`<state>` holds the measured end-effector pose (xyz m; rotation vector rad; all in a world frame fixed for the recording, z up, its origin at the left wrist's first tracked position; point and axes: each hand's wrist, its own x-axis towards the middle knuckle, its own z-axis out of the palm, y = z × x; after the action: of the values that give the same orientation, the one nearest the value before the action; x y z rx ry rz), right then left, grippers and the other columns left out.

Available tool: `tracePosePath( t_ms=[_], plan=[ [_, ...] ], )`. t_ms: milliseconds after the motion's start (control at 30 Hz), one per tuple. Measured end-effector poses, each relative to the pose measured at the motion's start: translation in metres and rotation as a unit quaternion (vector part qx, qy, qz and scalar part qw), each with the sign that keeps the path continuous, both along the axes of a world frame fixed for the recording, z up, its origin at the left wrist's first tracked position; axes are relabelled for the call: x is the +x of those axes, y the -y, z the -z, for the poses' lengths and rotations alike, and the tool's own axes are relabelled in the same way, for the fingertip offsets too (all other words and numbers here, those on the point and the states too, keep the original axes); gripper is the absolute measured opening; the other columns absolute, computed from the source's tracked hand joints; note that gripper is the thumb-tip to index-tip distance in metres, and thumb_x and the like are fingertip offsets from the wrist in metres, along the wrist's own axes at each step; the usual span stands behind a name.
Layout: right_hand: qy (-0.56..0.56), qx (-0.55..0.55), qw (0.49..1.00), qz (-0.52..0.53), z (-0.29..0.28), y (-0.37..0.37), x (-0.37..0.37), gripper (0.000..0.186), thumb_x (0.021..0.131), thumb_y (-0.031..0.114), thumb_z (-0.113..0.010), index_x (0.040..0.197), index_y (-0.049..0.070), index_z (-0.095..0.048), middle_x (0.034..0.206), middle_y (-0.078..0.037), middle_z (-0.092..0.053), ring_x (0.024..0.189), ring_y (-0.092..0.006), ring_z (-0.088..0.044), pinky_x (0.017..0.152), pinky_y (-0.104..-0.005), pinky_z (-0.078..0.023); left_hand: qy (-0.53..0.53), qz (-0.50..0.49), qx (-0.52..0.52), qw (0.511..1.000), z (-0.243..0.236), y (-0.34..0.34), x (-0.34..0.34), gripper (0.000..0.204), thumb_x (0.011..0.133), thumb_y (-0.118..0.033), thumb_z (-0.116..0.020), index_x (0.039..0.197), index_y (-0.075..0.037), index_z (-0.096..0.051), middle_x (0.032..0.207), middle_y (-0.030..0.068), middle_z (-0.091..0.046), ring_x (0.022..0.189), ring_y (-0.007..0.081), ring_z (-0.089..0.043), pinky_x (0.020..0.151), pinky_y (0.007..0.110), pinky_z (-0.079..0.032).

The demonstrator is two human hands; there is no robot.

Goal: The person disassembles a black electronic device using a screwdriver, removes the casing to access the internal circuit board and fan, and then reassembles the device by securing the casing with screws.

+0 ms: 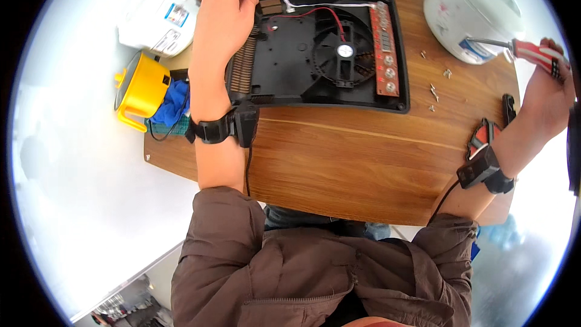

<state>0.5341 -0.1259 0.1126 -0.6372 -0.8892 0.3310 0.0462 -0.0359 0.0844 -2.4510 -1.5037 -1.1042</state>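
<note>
A black appliance housing (281,60) lies open on the table, with a fan (357,60), a red circuit board (384,39) along its right side, red and white wires, and slotted vents. My left hand (227,15) is at the housing's upper left, fingers curled closed by its edge; what they hold, if anything, is hidden. Out at the far right, my right hand (548,94) grips a red and grey screwdriver (526,50), whose metal shaft points left in front of a white tub. Several small screws (434,92) are scattered between the housing and that hand.
Wooden table (327,163); white tub (454,18) at back right; white container (154,18) at back left above a yellow pot (142,85), blue cloth (172,100) and green mat (166,127). A red and black tool (481,139) and black object (508,104) sit by my right forearm.
</note>
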Motion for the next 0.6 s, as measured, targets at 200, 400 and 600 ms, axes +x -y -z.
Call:
tracePosePath(
  t_ms=[200,400,600],
  plan=[
    [0.126,-0.06,0.988,0.069,-0.011,0.01,-0.079,0.045,0.099,-0.005,-0.052,0.143,-0.009,-0.045,0.132,-0.032,-0.054,0.129,-0.0436,-0.056,0.116,-0.0494,-0.047,-0.043,-0.009,-0.044,0.998,0.022,-0.013,-0.034,0.017,0.097,-0.014,-0.065,0.111,-0.005,-0.072,0.092,0.0137,-0.074,0.086,0.0296,-0.072,0.078,0.037,-0.055],
    [0.134,-0.064,0.986,0.076,-0.017,0.005,-0.15,0.046,0.099,-0.004,-0.053,0.144,-0.01,-0.045,0.128,-0.03,-0.058,0.125,-0.0397,-0.061,0.112,-0.0444,-0.05,-0.096,0.001,-0.106,0.99,0.042,-0.028,-0.055,0.021,0.094,-0.013,-0.068,0.113,-0.003,-0.071,0.099,0.0159,-0.072,0.091,0.0327,-0.07,0.081,0.04,-0.055],
    [0.237,-0.08,0.965,0.073,-0.02,-0.023,-0.19,0.042,0.095,-0.006,-0.055,0.136,-0.013,-0.047,0.122,-0.028,-0.061,0.12,-0.0351,-0.064,0.111,-0.0433,-0.051,-0.042,0.18,-0.187,0.965,0.031,0.002,0.008,0.02,0.092,-0.014,-0.071,0.105,0.0,-0.07,0.096,0.0145,-0.07,0.087,0.0275,-0.07,0.079,0.036,-0.055]
  ],
)
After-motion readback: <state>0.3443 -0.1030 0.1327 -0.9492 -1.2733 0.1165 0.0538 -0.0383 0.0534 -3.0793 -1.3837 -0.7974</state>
